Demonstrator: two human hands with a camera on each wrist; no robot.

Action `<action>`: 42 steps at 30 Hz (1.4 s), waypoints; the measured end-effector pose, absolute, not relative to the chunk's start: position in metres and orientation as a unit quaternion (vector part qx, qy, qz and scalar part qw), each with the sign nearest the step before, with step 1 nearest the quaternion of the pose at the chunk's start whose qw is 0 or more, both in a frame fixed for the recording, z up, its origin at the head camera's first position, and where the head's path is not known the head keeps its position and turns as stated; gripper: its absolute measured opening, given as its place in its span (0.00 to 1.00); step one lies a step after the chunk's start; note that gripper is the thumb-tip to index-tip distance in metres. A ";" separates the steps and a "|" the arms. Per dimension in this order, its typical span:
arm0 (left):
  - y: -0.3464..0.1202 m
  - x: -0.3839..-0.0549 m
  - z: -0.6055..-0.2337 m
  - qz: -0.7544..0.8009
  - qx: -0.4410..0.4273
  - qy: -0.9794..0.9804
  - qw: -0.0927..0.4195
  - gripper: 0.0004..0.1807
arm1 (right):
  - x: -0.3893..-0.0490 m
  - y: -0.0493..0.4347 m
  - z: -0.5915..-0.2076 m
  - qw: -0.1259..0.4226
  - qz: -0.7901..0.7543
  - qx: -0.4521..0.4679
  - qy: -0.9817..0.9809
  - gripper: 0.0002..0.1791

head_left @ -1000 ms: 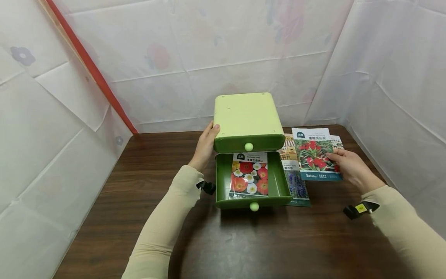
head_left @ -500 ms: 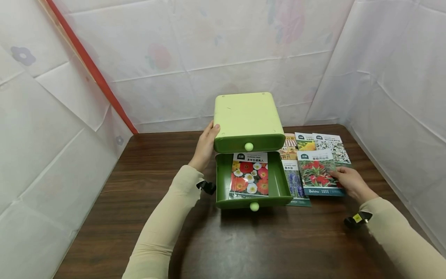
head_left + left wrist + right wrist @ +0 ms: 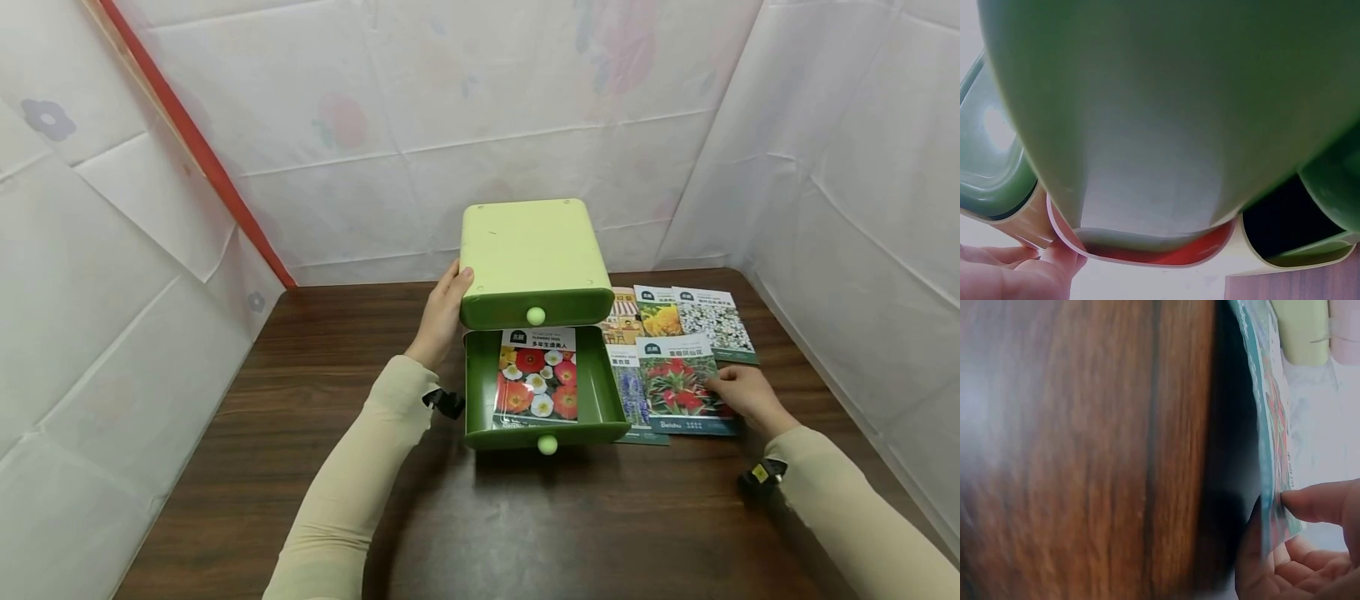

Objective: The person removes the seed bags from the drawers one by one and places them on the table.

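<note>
My left hand [image 3: 437,317] presses against the left side of a small drawer unit [image 3: 532,246] with a light green top, its thumb near the front corner. The lower green drawer [image 3: 603,392] is pulled out, and a poppy seed packet [image 3: 536,379] lies in it. In the left wrist view the drawer's outer surface [image 3: 1154,119] hides much, while a pink rim [image 3: 1147,262] shows by the fingers. My right hand [image 3: 750,396] pinches the right edge of a red-flowered seed packet [image 3: 678,387]; in the right wrist view this packet [image 3: 1275,412] stands on edge above the table.
Right of the unit lie a lavender seed packet [image 3: 633,396], a yellow-flowered packet [image 3: 660,319], a white-flowered packet [image 3: 716,321] and a sheet with a shop picture [image 3: 621,318]. White sheeting [image 3: 420,125] surrounds the dark wooden table [image 3: 337,400] at the back and sides.
The right hand has lowered the red-flowered packet toward the table's front, uncovering the yellow- and white-flowered packets behind. The left hand and drawer unit have stayed in place.
</note>
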State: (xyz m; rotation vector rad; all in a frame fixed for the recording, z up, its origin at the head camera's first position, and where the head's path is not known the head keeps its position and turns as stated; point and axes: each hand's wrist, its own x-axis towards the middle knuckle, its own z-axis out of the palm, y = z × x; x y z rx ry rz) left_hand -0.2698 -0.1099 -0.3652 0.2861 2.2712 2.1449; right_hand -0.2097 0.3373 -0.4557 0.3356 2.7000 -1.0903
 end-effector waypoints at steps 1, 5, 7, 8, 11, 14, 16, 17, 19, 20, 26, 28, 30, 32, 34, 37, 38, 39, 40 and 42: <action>-0.110 -0.270 -0.365 0.683 0.091 0.725 0.002 0.37 | -0.210 0.337 -0.455 0.102 -0.365 0.116 0.918 0.21; -0.110 -0.270 -0.366 0.680 0.090 0.728 0.000 0.37 | -0.210 0.338 -0.453 0.092 -0.343 0.122 0.927 0.20; -0.109 -0.270 -0.366 0.677 0.088 0.731 -0.003 0.38 | -0.210 0.339 -0.453 0.092 -0.331 0.121 0.931 0.20; -0.109 -0.270 -0.366 0.676 0.088 0.731 -0.004 0.37 | -0.210 0.340 -0.453 0.093 -0.325 0.120 0.933 0.20; -0.108 -0.270 -0.366 0.674 0.086 0.733 -0.010 0.37 | -0.210 0.343 -0.454 0.097 -0.313 0.119 0.937 0.21; -0.108 -0.270 -0.365 0.674 0.084 0.734 -0.012 0.36 | -0.209 0.344 -0.454 0.101 -0.306 0.122 0.939 0.21; -0.108 -0.270 -0.365 0.673 0.084 0.734 -0.010 0.37 | -0.209 0.345 -0.453 0.101 -0.302 0.121 0.940 0.21; -0.108 -0.270 -0.365 0.674 0.085 0.733 -0.008 0.37 | -0.209 0.345 -0.453 0.101 -0.299 0.121 0.941 0.22; -0.108 -0.269 -0.365 0.676 0.086 0.732 -0.004 0.37 | -0.209 0.345 -0.452 0.101 -0.293 0.118 0.943 0.21; -0.108 -0.269 -0.365 0.677 0.089 0.730 -0.003 0.37 | -0.209 0.344 -0.451 0.101 -0.290 0.118 0.944 0.21; -0.108 -0.268 -0.364 0.680 0.101 0.726 0.000 0.36 | -0.209 0.343 -0.449 0.102 -0.273 0.116 0.950 0.19; -0.109 -0.269 -0.363 0.680 0.098 0.726 0.000 0.36 | -0.209 0.342 -0.448 0.104 -0.267 0.112 0.951 0.19; -0.109 -0.269 -0.363 0.680 0.092 0.728 -0.001 0.37 | -0.210 0.342 -0.447 0.107 -0.257 0.109 0.954 0.19; -0.109 -0.269 -0.363 0.680 0.090 0.728 -0.003 0.38 | -0.211 0.342 -0.447 0.112 -0.246 0.107 0.957 0.20; -0.109 -0.269 -0.363 0.680 0.090 0.727 -0.004 0.37 | -0.211 0.341 -0.446 0.112 -0.237 0.103 0.960 0.21; -0.109 -0.270 -0.364 0.681 0.090 0.727 -0.004 0.37 | -0.212 0.339 -0.442 0.098 -0.243 0.101 0.960 0.22; -0.109 -0.270 -0.364 0.681 0.090 0.727 -0.004 0.38 | -0.211 0.338 -0.441 0.088 -0.248 0.098 0.960 0.22; -0.109 -0.270 -0.364 0.680 0.089 0.728 -0.004 0.38 | -0.211 0.337 -0.438 0.079 -0.256 0.095 0.959 0.23; -0.109 -0.270 -0.364 0.680 0.088 0.728 -0.004 0.38 | -0.211 0.335 -0.435 0.067 -0.265 0.093 0.957 0.23; -0.109 -0.270 -0.365 0.679 0.088 0.729 -0.004 0.38 | -0.211 0.330 -0.428 0.042 -0.284 0.080 0.954 0.25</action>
